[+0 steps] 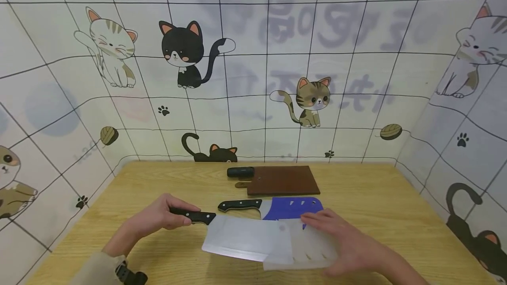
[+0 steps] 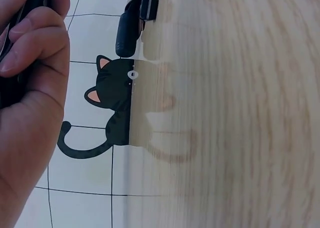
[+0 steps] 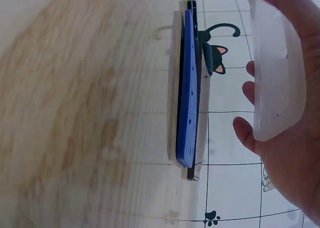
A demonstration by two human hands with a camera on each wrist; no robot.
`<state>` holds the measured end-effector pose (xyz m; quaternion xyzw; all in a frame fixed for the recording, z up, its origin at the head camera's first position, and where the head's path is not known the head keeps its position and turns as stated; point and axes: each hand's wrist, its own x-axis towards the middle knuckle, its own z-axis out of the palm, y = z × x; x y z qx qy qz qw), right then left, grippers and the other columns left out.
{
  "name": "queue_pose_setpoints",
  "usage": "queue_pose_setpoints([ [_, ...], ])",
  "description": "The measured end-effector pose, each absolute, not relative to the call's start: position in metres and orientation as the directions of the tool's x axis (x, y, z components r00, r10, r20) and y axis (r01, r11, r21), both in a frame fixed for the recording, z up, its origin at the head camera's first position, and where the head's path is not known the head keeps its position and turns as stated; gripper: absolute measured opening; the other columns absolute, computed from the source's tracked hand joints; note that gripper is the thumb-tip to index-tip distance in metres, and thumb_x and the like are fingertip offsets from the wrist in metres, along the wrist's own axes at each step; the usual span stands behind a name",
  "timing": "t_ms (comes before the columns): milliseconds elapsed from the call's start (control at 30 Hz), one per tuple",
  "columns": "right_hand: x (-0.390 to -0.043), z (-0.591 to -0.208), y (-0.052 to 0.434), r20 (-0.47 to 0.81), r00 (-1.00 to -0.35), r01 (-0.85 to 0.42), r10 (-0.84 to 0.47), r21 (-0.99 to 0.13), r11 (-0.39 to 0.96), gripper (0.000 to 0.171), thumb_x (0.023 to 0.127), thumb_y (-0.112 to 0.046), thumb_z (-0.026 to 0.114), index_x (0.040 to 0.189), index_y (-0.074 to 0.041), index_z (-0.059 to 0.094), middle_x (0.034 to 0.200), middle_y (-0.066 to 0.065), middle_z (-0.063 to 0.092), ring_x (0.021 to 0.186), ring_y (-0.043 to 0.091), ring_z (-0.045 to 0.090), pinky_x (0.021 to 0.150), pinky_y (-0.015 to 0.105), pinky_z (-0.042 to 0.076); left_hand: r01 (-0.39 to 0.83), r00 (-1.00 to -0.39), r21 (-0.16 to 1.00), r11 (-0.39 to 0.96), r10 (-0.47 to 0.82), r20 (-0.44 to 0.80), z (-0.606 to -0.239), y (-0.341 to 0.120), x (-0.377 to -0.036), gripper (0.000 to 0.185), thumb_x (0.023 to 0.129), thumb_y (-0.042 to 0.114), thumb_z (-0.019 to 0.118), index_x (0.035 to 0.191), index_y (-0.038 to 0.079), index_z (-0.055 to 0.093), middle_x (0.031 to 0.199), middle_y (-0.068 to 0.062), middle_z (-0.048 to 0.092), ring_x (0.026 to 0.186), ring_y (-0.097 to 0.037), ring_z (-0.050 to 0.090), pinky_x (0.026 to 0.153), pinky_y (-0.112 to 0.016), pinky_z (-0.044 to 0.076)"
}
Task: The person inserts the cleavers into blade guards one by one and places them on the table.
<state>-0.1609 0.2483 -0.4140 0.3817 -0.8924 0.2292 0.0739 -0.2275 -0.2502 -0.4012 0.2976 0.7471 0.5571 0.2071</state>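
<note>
Head view: the left hand (image 1: pixel 158 218), in the lower left of the frame, curls its fingers round the black handle of a cleaver (image 1: pixel 237 237) whose broad pale blade lies low over the wooden counter (image 1: pixel 396 214) at lower centre. The right hand (image 1: pixel 344 243), lower right, rests with fingers nearly straight on a clear plastic sheath (image 1: pixel 305 250) that overlaps the tip end of the blade. Just behind the cleaver, at centre, lies a second knife (image 1: pixel 241 206) with a black handle, its blade inside a blue sheath (image 1: pixel 293 208). Further back sits a dark brown cutting board (image 1: pixel 283 180), with a black cylinder (image 1: pixel 240 172) at its left edge. Tiled walls with cartoon cats (image 1: pixel 186 52) enclose the counter.

Left wrist view: the left hand (image 2: pixel 30 87) fills the left of the frame, fingers wrapped tight on the dark handle. The counter (image 2: pixel 235 118) takes up the right, with black handles at the top edge.

Right wrist view: the right hand (image 3: pixel 285 118), at right, lies against the clear sheath (image 3: pixel 280 77), fingers loosely bent behind it. The blue sheath (image 3: pixel 187 87) lies edge-on at centre, on the counter (image 3: pixel 85 112).
</note>
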Motion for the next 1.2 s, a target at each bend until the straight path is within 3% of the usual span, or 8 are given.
queue_pose_setpoints([
  [133,-0.163,-0.416,0.245,0.378,-0.674,-0.737,-0.635,-0.284,0.613,0.098,0.057,-0.042,0.095,0.146,-0.023,0.059,0.140,-0.005,0.060,0.120,0.016,0.049,0.086,0.039,0.051,0.238,-0.755,0.943,0.232,0.656,0.029,-0.400,-0.248,-0.225,0.032,0.093,0.001,0.071,0.123,-0.009,0.070,0.091,-0.004,0.070,0.056,-0.004,0.036,0.051,-0.021,0.033],
  [433,-0.166,-0.413,0.240,0.328,-0.777,-0.625,-0.538,-0.298,0.721,0.092,0.059,-0.044,0.095,0.141,-0.019,0.064,0.141,-0.003,0.061,0.119,0.019,0.050,0.087,0.049,0.050,0.240,-0.792,0.924,0.297,0.611,0.009,-0.401,-0.238,-0.221,0.033,0.091,0.004,0.076,0.123,-0.003,0.073,0.095,-0.009,0.071,0.054,-0.006,0.034,0.049,-0.021,0.032],
  [667,-0.163,-0.416,0.233,0.316,-0.706,-0.708,-0.634,-0.297,0.641,0.094,0.056,-0.041,0.096,0.141,-0.020,0.064,0.136,-0.008,0.062,0.119,0.018,0.050,0.088,0.040,0.051,0.267,-0.740,0.919,0.289,0.673,0.003,-0.401,-0.235,-0.221,0.034,0.088,0.003,0.077,0.122,0.000,0.075,0.096,-0.008,0.072,0.054,-0.003,0.035,0.049,-0.020,0.032],
  [967,-0.165,-0.410,0.229,0.347,-0.754,-0.650,-0.557,-0.282,0.705,0.091,0.058,-0.039,0.095,0.140,-0.018,0.064,0.141,0.002,0.062,0.121,0.025,0.052,0.088,0.054,0.050,0.231,-0.789,0.931,0.283,0.614,0.009,-0.404,-0.224,-0.220,0.034,0.092,0.006,0.075,0.125,-0.001,0.072,0.093,-0.007,0.071,0.055,-0.007,0.033,0.049,-0.022,0.030],
  [1200,-0.164,-0.410,0.227,0.274,-0.795,-0.606,-0.541,-0.335,0.721,0.089,0.060,-0.040,0.095,0.140,-0.018,0.064,0.139,0.001,0.062,0.121,0.029,0.052,0.089,0.058,0.049,0.261,-0.754,0.925,0.275,0.656,0.017,-0.405,-0.223,-0.219,0.033,0.091,0.001,0.074,0.124,-0.002,0.073,0.095,-0.008,0.070,0.052,-0.005,0.032,0.048,-0.021,0.030],
])
